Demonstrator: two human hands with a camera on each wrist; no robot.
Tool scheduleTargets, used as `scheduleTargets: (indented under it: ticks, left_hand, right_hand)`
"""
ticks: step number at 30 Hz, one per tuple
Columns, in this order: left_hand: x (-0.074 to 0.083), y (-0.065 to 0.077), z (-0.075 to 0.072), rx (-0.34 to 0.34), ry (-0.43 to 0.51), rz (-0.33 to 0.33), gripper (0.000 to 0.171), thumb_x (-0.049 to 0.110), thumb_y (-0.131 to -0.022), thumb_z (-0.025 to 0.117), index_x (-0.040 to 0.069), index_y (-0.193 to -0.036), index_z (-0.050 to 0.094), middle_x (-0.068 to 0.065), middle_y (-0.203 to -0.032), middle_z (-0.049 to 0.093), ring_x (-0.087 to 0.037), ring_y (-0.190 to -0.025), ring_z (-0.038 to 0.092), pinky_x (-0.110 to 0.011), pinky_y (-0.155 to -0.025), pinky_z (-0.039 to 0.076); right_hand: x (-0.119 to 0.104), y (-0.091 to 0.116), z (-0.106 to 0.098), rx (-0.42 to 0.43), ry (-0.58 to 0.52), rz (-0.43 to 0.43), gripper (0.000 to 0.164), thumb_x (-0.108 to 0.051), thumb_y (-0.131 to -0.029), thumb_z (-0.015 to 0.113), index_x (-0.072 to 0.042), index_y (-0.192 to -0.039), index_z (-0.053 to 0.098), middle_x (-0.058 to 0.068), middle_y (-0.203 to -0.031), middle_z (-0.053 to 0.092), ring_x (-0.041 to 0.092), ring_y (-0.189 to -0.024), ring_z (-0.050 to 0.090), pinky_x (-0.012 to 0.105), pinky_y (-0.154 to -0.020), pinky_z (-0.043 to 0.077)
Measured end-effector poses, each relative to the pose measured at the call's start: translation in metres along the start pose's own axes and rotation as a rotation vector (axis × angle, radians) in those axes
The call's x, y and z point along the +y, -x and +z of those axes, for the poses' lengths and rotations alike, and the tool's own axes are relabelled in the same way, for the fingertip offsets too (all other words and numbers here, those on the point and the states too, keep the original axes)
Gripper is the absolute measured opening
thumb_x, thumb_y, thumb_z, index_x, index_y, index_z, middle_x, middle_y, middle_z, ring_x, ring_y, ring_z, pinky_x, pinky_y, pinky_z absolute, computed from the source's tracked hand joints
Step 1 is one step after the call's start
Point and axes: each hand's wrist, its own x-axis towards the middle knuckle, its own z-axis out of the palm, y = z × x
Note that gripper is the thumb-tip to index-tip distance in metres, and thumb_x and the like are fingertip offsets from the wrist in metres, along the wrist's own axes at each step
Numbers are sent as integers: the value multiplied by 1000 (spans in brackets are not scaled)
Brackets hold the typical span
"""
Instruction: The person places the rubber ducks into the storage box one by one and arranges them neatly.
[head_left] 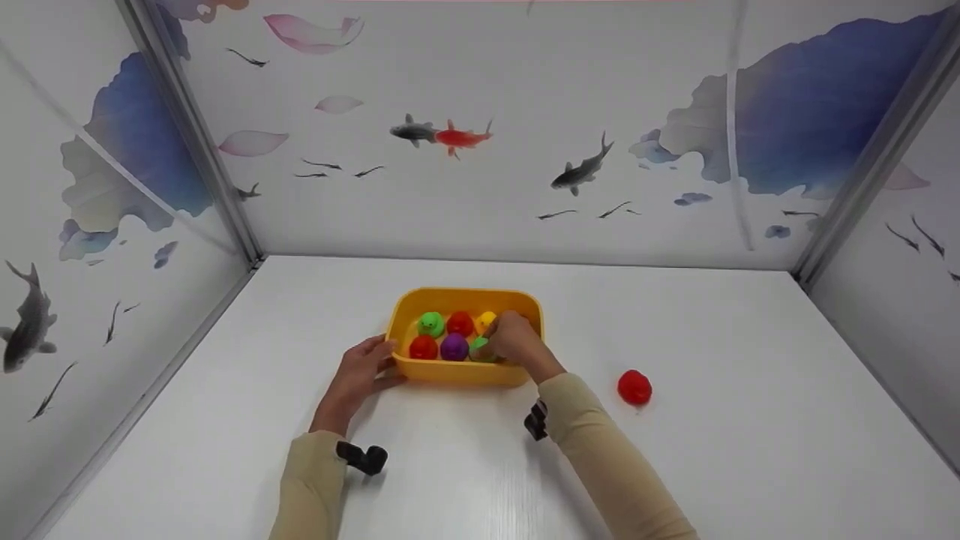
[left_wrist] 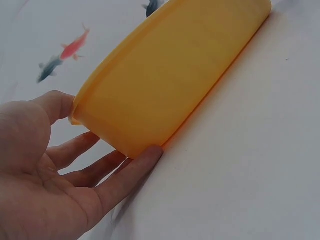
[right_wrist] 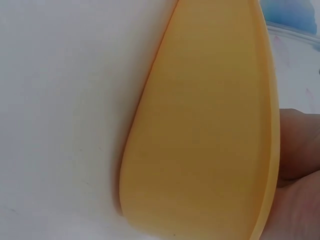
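A yellow plastic tub (head_left: 465,373) stands on the white table. My left hand (head_left: 361,369) grips its left end, thumb at the rim and fingers along the wall and lower edge, as the left wrist view shows. My right hand (head_left: 517,337) reaches over the near wall into the tub's right part, fingers curled at a green toy (head_left: 478,344) that they partly cover. Beside it lie a purple ball-like toy (head_left: 454,347), a yellow toy (head_left: 486,322), two red ones, one nearer (head_left: 423,348) and one farther (head_left: 460,324), and a small green duck (head_left: 430,324).
One red toy (head_left: 635,388) lies on the table (head_left: 750,420) to the right of the tub, near my right sleeve. White panels (head_left: 480,217) painted with fish enclose the table at the back and both sides.
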Motion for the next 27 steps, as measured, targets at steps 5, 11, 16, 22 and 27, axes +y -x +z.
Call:
scheduleTargets:
  ticks: [5,11,16,22,27]
  left_hand:
    - [-1,0,-1,-7,3,-1,53,36,-104,52,11,-150,43,-14,-145,53,-28,-121,59,-35,-97,58]
    - [0,1,-1,-14,7,2,54,36,-104,51,11,-151,41,-14,-146,51,-28,-124,57,-35,-97,58]
    - [2,0,0,0,4,-8,53,34,-104,51,13,-152,40,-14,-146,52,-27,-121,59,-35,-95,59]
    - [3,-2,3,9,16,-11,53,28,-104,51,22,-155,38,-12,-148,52,-25,-119,62,-36,-95,59]
    - [1,-2,3,4,5,-15,55,29,-104,50,24,-157,35,-10,-151,49,-27,-125,60,-36,-96,58]
  right_hand:
    - [0,0,-3,-13,14,6,36,-10,-83,80,-2,-117,72,10,-108,71,23,-89,65,33,-89,61]
    - [4,-1,-9,-22,1,-37,35,-14,-83,81,-4,-116,72,10,-115,70,25,-96,64,35,-90,61]
    - [9,4,-26,-19,68,-148,36,-18,-85,80,-5,-117,72,9,-116,71,23,-99,63,35,-95,59]
    - [13,23,-56,-59,58,-227,37,-21,-88,76,-7,-122,70,7,-115,71,22,-103,66,36,-98,58]
    - [27,45,-81,-84,28,-281,32,-20,-89,75,-8,-119,70,10,-120,69,24,-109,67,39,-100,57]
